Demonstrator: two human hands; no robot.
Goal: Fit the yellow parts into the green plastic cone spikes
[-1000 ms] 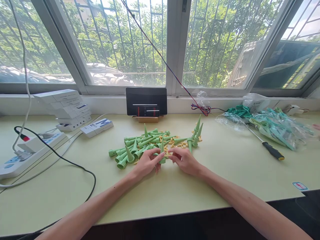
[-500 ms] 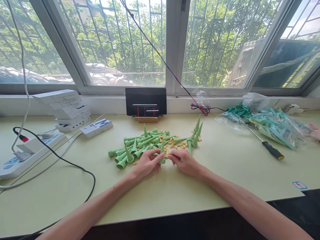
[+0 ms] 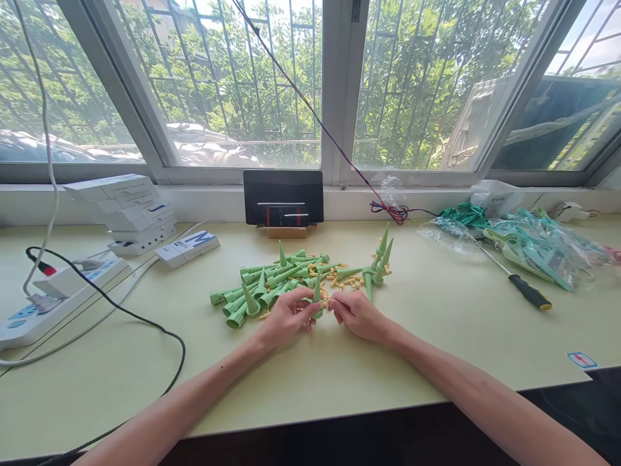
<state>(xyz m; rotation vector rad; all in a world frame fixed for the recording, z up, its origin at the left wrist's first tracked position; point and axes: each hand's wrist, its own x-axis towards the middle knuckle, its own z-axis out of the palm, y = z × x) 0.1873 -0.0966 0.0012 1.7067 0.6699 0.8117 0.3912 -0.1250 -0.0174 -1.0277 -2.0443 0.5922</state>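
Note:
My left hand (image 3: 290, 316) grips a green plastic plant-watering spike (image 3: 317, 294) that stands point up between thumb and fingers. Just to its right, my right hand (image 3: 358, 313) is closed in a pinch. A small yellow peg (image 3: 326, 304) shows at its fingertips, partly hidden. Behind my left hand lies a pile of green spikes (image 3: 242, 299), some on their sides and some upright. Loose yellow pegs (image 3: 345, 274) are scattered behind both hands. Several spikes fitted with yellow pegs (image 3: 381, 262) stand grouped beyond my right hand.
A screwdriver (image 3: 530, 291) and plastic-bagged green parts (image 3: 528, 243) lie at right. White boxes (image 3: 140, 217) and a power strip (image 3: 63, 301) with cables occupy the left. A phone (image 3: 286, 216) leans on a dark tablet (image 3: 257, 194) by the window. Part of another person's hand shows at the right edge.
The held spike has shifted slightly right, and my right hand has drawn back a little from it. At the right edge, the other person's hand has moved.

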